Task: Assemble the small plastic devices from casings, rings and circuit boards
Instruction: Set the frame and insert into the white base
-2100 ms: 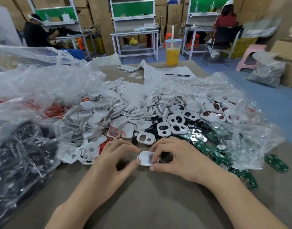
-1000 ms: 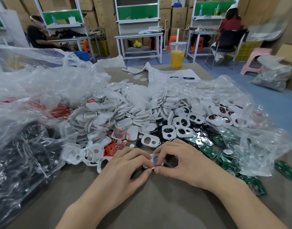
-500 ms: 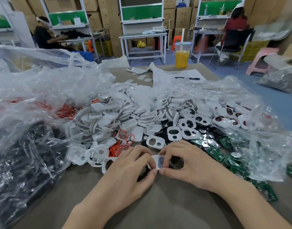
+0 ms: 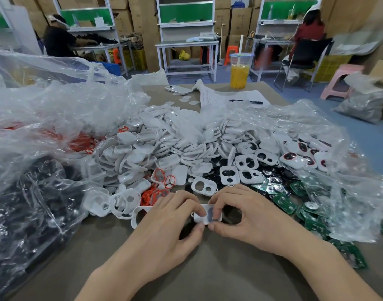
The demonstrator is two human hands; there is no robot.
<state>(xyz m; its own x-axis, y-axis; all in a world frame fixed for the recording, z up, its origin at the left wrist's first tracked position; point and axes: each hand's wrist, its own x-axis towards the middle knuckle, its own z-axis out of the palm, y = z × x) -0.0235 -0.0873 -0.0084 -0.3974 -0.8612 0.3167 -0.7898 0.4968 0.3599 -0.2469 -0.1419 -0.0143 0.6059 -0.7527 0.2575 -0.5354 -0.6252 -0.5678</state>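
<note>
left hand [image 4: 164,222] and right hand [image 4: 247,216] pinch the white casing [image 4: 205,213] by its edges; light, stiff, likely slippery plastic.

casings [image 4: 143,157]: white glossy plastic | bags [image 4: 45,109]: clear crinkled film | table [image 4: 208,274]: matt brown

Head-worn; forward-down; seemingly near table [image 4: 208,268]

floor [image 4: 359,135]: blue; wall: stacked cardboard boxes [image 4: 138,22]; white workbenches [image 4: 186,43], green panels; pink stool [image 4: 340,83]
</note>
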